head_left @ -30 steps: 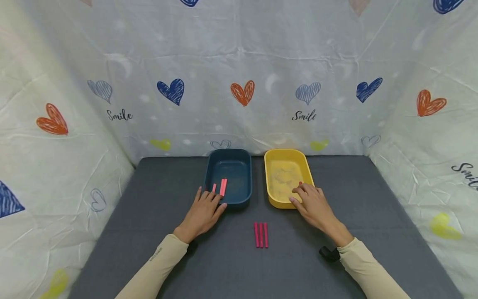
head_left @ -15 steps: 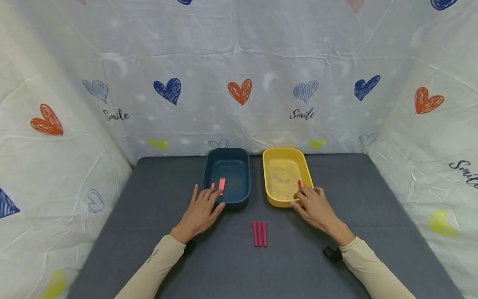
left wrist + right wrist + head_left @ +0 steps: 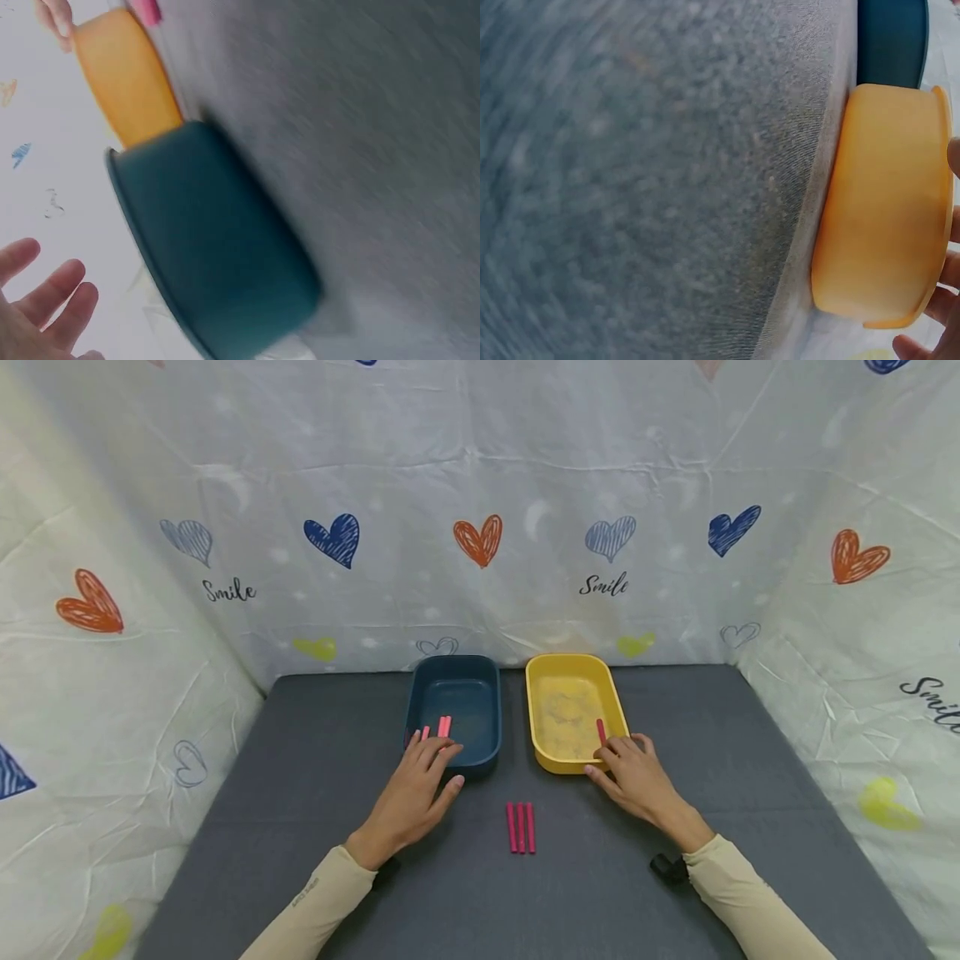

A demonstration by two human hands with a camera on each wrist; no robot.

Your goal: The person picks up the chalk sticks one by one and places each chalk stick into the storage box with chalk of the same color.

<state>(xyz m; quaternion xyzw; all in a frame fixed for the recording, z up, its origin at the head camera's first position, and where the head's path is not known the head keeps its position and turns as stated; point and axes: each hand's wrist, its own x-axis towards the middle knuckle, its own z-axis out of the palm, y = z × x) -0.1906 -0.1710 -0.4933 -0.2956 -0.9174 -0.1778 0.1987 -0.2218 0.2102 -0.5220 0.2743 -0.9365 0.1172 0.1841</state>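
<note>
1. Blue tray (image 3: 465, 697): plastic-looking, smooth, low sheen.
2. Yellow tray (image 3: 568, 678): plastic-looking, smooth; dull grey smudging inside.
3. Tabletop (image 3: 600, 893): matt woven cloth.
4. Backdrop (image 3: 420, 439): creased sheet, faintly glossy.
5. Sticks (image 3: 521, 828): smooth, matt; material unclear.
6. Sleeves (image 3: 750, 893): matt cloth.

Three crimson sticks (image 3: 521, 828) on gray cloth (image 3: 465, 902)

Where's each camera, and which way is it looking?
Head: worn on the head, facing forward and down; shows the left grip, right grip, sleeves and pink sticks.
Left wrist: worn there, facing the blue bin, yellow bin beyond; shows part of each grip.
Right wrist: worn there, facing the yellow bin, blue bin beyond; shows part of the right grip.
Both wrist views share the two bins, near and far swapped.
</note>
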